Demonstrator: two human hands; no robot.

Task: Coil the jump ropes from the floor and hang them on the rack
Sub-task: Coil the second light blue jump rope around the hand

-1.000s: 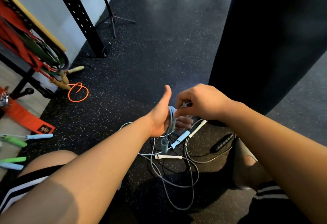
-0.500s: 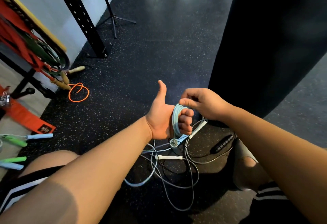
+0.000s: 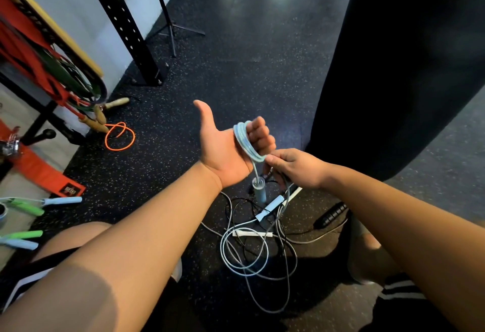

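A light blue jump rope is wound in several loops around the fingers of my left hand, thumb up, palm facing me. Its blue handle dangles just below that hand. My right hand pinches the same rope's cord right under the coil. Loose blue and grey cords lie tangled on the black floor beneath, with a pale blue handle, a white handle and a black handle. The rack stands at the left with red and green bands hanging.
An orange rope with wooden handles lies by the rack's foot. Green and blue handled ropes rest at the far left. A black perforated post, a thin tripod stand and a large black punching bag surround the spot.
My left hand turned palm-up and rose with more blue loops on it. My right hand dropped from above the coil to below it, drawing the cord down.
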